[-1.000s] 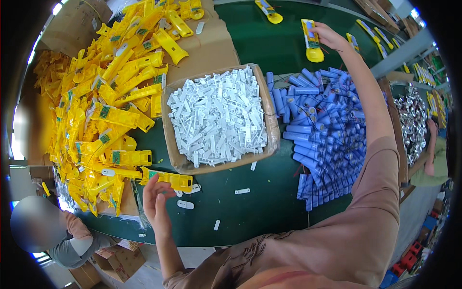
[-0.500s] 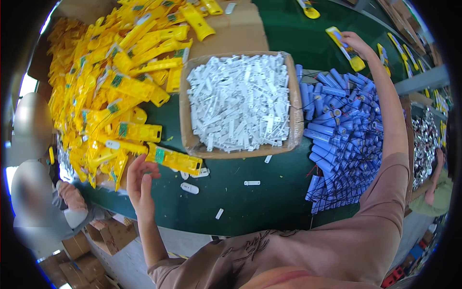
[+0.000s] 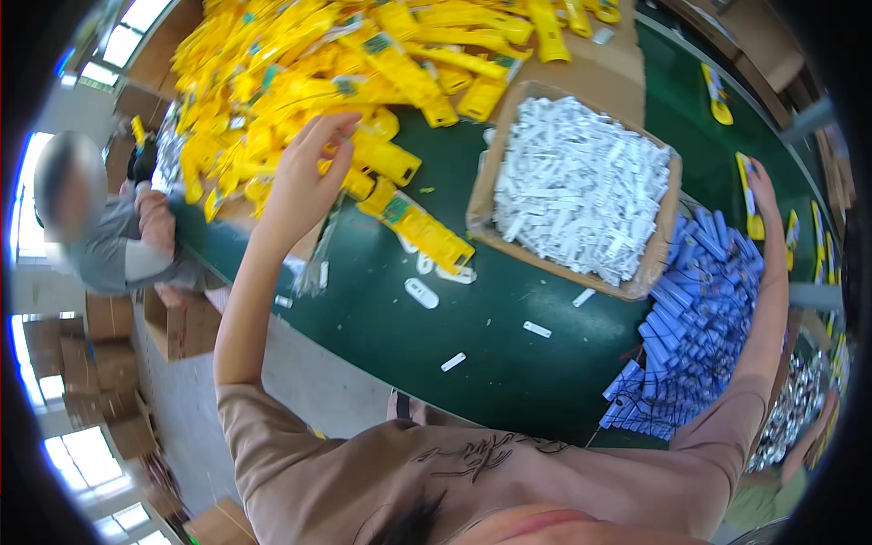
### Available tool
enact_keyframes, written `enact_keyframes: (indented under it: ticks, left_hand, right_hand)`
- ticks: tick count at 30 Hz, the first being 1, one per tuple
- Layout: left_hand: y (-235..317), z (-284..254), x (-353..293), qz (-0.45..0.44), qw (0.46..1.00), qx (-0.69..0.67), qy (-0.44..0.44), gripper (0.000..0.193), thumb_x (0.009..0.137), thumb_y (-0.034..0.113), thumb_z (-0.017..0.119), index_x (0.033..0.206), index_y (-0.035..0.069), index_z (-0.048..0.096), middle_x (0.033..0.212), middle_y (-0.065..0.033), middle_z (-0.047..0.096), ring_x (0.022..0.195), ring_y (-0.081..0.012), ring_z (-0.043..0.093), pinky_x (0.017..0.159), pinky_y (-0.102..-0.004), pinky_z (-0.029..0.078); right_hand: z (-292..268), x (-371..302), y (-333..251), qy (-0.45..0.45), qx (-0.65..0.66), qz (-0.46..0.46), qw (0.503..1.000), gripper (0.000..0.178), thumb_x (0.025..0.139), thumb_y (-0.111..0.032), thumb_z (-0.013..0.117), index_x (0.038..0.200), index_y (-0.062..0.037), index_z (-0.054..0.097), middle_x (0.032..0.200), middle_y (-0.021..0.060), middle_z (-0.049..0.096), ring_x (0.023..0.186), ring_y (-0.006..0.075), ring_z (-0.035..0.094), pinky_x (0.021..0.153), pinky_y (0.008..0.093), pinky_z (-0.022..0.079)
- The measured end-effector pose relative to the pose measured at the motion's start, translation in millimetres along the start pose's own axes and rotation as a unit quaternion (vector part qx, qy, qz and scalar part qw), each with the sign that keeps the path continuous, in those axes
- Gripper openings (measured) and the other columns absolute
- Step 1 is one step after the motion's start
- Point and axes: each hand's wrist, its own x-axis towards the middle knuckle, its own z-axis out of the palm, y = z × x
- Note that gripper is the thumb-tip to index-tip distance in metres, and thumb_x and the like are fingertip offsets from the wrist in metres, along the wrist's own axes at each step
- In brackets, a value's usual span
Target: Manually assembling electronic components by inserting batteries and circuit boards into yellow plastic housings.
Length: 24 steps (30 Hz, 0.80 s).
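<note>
My right hand is at the far right, its fingers on a long yellow plastic housing with a rounded end and a blue part inside. Over the near edge of a heap of yellow plastic housings, my left hand is raised, fingers loosely bent and thumb apart, holding nothing. Just beyond that hand lies a yellow housing with a green circuit board. Blue cylindrical battery cells with thin dark wires are piled beside my right forearm.
A cardboard box full of small white plastic strips stands on the green table. Loose white pieces lie nearer me. More yellow housings rest at the far right. Another person sits at the left; a shiny metal heap is at the right.
The view has swung left, so the table things appear further right. My left hand has risen toward the yellow heap. My right hand remains at the yellow housing at the far right.
</note>
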Motion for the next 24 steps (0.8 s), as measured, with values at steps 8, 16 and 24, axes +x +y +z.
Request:
enact_keyframes:
  ticks: [8,16,24]
  left_hand:
    - [-9,23,-17,-0.031,0.999,-0.015,0.014,0.032,0.087,0.003,0.05,0.119,0.003,0.054,0.11,-0.0114,0.057,0.1,-0.0185,0.057,0.077,-0.0268,0.045]
    - [-15,19,-10,-0.052,0.997,-0.037,0.038,0.032,0.089,0.003,0.047,0.12,0.003,0.053,0.112,-0.0084,0.056,0.101,-0.0147,0.055,0.076,-0.0259,0.045]
    - [-20,9,-23,-0.05,0.996,-0.044,0.064,0.033,0.09,0.006,0.045,0.122,0.004,0.052,0.11,-0.008,0.056,0.099,-0.0144,0.053,0.077,-0.0269,0.045]
  right_hand:
    - [12,-12,-89,-0.002,-0.123,0.041,0.992,0.033,0.08,-0.023,0.05,0.109,-0.008,0.057,0.104,0.0208,0.062,0.098,0.0349,0.059,0.083,0.0396,0.046]
    - [6,-16,-75,0.035,-0.116,-0.01,0.993,0.028,0.08,-0.024,0.051,0.1,-0.0044,0.058,0.097,0.021,0.062,0.09,0.0359,0.059,0.078,0.0411,0.046]
    - [-5,-28,-105,0.009,-0.197,-0.002,0.98,0.028,0.082,-0.023,0.049,0.101,-0.0054,0.059,0.095,0.0215,0.062,0.091,0.0377,0.058,0.079,0.0432,0.046]
